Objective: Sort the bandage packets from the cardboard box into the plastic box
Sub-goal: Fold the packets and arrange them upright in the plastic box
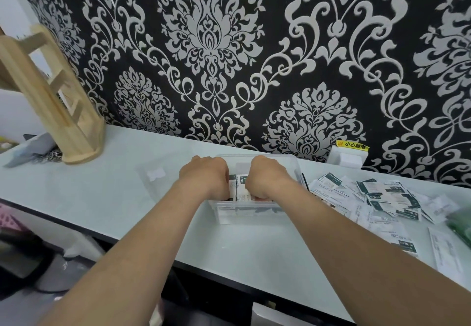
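The bandage packets (239, 185) are flat white sachets with dark green bands and small print. Some stand packed on edge inside the clear plastic box (244, 215), which sits on the pale bench (102, 198) near the wall. Both hands reach into it from above, knuckles up. The left hand (204, 175) and right hand (270, 176) curl their fingers down among the packets, so I cannot tell whether they pinch any. A loose heap of packets (382, 195) lies just right of the box. A clear lid (153, 176) lies to its left, and a wooden rack (51, 91) stands further left.
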A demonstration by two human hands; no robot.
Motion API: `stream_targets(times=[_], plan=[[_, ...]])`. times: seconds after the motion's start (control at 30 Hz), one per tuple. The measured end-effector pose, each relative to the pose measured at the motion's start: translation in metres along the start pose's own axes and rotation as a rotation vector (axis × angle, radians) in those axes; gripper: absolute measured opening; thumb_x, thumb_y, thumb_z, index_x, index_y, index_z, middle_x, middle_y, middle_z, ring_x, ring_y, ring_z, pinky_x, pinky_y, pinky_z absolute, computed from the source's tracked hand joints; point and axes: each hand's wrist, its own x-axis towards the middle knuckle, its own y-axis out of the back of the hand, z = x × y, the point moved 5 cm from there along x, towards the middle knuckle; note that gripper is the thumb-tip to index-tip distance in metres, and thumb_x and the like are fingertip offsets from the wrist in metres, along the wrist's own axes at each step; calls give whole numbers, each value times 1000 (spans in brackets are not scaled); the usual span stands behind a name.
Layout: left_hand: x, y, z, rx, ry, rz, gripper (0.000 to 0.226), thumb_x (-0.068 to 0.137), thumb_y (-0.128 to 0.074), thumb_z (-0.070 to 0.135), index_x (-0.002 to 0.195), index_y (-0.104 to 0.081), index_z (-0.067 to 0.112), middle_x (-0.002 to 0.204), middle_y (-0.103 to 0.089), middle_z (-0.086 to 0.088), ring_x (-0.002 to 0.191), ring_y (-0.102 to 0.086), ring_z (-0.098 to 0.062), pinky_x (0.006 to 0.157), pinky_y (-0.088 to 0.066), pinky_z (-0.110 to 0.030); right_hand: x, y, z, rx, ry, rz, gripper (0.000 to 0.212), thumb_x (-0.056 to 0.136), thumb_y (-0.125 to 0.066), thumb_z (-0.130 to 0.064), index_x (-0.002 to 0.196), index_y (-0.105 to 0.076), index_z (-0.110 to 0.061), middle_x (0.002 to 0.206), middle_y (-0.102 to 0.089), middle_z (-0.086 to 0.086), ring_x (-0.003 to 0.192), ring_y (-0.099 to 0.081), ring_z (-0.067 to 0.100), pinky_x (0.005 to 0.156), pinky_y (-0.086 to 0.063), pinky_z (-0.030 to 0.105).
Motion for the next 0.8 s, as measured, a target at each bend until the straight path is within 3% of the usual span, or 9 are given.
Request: stream_targets(times=[0.2,0.3,0.4,0.47,0.53,0.63,0.73,0.8], plan=[[-7,10,1,-97,-8,72,22,80,-61,25,101,-65,29,102,-57,2,115,-41,-22,80,-45,-33,-4,14,2,108,31,60,14,82,-51,0,71,-51,-8,73,-61,8,65,-57,22,55,-46,29],[-21,32,12,-215,-110,287,17,85,-59,22,99,-67,27,109,-56,1,100,-50,-22,79,-48,-36,-12,39,21,373,55,154,19,87,-49,-3,81,-67,-5,79,-71,10,71,-70,25,69,-60,41],[-48,52,46,-367,-254,479,20,87,-55,18,96,-70,28,106,-66,5,94,-59,-18,80,-50,-32,-37,70,50,562,75,233,20,92,-54,-10,79,-68,-15,79,-72,3,68,-71,16,62,-58,31],[-66,51,80,-529,-332,444,23,86,-53,16,92,-71,30,90,-71,8,81,-64,-14,77,-53,-30,-59,86,80,598,60,294,17,93,-55,-11,82,-67,-17,79,-72,2,71,-70,15,60,-56,29],[-76,37,113,-599,-400,348,25,85,-52,15,91,-72,29,87,-71,8,81,-64,-13,78,-53,-30,-71,88,109,564,10,304,14,91,-57,-11,85,-67,-18,80,-72,3,71,-68,19,62,-57,34],[-81,-5,160,-491,-476,181,31,85,-55,15,109,-69,28,108,-69,2,103,-61,-20,87,-49,-31,-80,69,154,405,-108,203,14,87,-63,-17,101,-67,-20,88,-67,0,68,-57,18,61,-48,30],[-79,-56,194,-289,-534,41,50,85,-61,24,134,-51,23,139,-48,-7,131,-40,-29,103,-39,-37,-91,44,197,179,-204,99,45,83,-69,-28,126,-55,-26,124,-59,2,103,-57,20,88,-47,32],[-71,-79,201,-221,-487,-9,64,86,-59,42,143,-36,25,156,-23,-11,143,-17,-33,114,-24,-45,-99,32,216,114,-242,38,62,79,-70,-34,136,-44,-29,134,-52,6,116,-52,26,96,-45,36]])
